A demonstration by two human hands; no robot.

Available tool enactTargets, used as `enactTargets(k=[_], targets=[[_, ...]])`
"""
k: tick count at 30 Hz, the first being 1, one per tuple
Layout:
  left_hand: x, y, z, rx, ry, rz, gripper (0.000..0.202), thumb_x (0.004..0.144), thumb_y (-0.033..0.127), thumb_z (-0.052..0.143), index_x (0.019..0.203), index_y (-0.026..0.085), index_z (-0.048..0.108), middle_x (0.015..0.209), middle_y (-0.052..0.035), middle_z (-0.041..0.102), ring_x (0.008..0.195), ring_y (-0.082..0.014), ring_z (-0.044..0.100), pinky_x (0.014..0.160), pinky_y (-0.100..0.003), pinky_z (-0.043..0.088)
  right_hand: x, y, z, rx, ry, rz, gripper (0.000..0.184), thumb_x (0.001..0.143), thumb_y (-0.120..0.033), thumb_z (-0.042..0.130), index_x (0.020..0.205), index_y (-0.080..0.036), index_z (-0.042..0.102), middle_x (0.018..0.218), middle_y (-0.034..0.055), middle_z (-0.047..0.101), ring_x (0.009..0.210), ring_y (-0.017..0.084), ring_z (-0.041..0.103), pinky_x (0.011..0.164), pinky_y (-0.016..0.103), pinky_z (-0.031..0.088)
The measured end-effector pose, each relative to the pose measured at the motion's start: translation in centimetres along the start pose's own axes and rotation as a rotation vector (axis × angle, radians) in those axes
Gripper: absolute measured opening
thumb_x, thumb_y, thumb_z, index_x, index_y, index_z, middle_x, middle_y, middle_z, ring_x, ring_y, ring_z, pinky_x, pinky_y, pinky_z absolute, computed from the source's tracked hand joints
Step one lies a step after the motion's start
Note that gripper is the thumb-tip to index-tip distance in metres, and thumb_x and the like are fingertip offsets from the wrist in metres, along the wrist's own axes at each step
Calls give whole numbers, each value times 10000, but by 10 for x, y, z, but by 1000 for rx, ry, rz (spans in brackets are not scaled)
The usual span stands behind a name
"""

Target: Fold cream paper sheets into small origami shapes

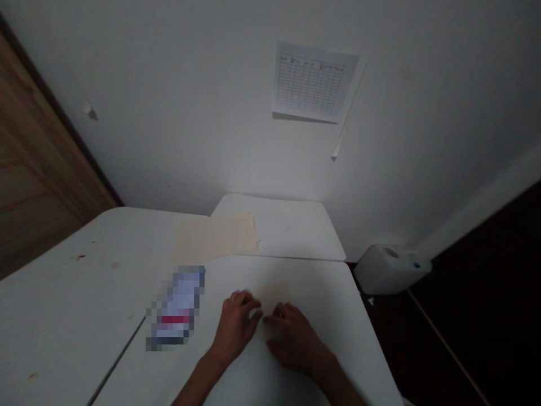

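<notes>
Covering part of the small cream sheet (pixel 275 291): left hand (pixel 240 318) and right hand (pixel 293 338), fingers bent; cannot tell whether either grips it. Small sheet lies on white table (pixel 333 316). Left of it: pixelated item (pixel 180 304). Beyond, leftward: larger cream sheet (pixel 217 238). Farthest beyond: printed form (pixel 313 82) on wall (pixel 190 101).

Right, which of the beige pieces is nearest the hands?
The smaller beige piece, right at the left hand and right hand, which partly cover it. The larger beige piece lies farther back, apart from both hands.
</notes>
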State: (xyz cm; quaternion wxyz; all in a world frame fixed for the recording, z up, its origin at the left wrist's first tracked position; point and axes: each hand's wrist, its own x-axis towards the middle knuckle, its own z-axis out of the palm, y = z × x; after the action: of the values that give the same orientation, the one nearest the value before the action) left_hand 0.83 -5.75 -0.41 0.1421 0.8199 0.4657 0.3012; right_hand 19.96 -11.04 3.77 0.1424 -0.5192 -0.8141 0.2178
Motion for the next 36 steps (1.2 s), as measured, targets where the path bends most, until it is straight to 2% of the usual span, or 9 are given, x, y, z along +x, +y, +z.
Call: enactTargets(k=[6, 12, 16, 24, 28, 31, 36], targets=[[1, 0, -1, 14, -13, -5, 116, 834, 233, 632, 912, 253, 715, 904, -46, 606, 897, -235, 554, 796, -396, 431, 4, -2, -3, -17, -44, 20, 495, 783, -280, 630, 1272, -262, 549, 1133, 54, 561, 1063, 228, 494, 967, 335, 361], [0, -1, 1, 22, -13, 4, 113, 836, 236, 633, 904, 259, 720, 899, -44, 598, 899, -232, 545, 796, -394, 430, 5, -1, -3, 8, -33, 34, 531, 743, -272, 652, 1265, -261, 552, 1147, 58, 570, 1079, 236, 505, 977, 332, 371], [0, 0, -2, 38, -20, 25, 145, 872, 240, 578, 871, 260, 722, 880, -42, 585, 872, -221, 541, 774, -379, 429, 7, 2, -3, 4, -56, 53, 587, 732, -283, 654, 1302, -235, 525, 1181, 82, 576, 1101, 254, 513, 991, 346, 367], [-2, 1, -17, 15, -112, 93, 294, 785, 172, 611, 1050, 280, 680, 988, -51, 584, 964, -244, 545, 838, -398, 443, 14, 0, -10, -50, -113, 21, 722, 728, -302, 643, 1409, -273, 406, 1204, 82, 587, 1109, 259, 542, 947, 354, 412], [-9, -5, -11, -6, -51, 106, 307, 823, 204, 587, 1125, 247, 622, 1097, -80, 591, 1065, -270, 538, 911, -434, 442, 17, -1, -11, -82, -144, 25, 723, 732, -317, 634, 1415, -246, 406, 1223, 96, 588, 1106, 266, 555, 947, 357, 417], [-12, -10, -6, -15, 2, 114, 284, 827, 227, 592, 1110, 222, 596, 1137, -94, 590, 1103, -283, 533, 942, -455, 438, 19, 0, -11, -99, -155, 30, 728, 718, -324, 643, 1406, -233, 421, 1264, 110, 572, 1114, 275, 560, 945, 361, 425], [-11, -10, -5, -1, -5, 113, 220, 844, 224, 580, 1064, 221, 596, 1119, -89, 582, 1085, -269, 532, 937, -438, 446, 21, 0, -11, -104, -160, 35, 722, 722, -335, 642, 1404, -242, 423, 1236, 107, 593, 1104, 277, 572, 939, 371, 434]])
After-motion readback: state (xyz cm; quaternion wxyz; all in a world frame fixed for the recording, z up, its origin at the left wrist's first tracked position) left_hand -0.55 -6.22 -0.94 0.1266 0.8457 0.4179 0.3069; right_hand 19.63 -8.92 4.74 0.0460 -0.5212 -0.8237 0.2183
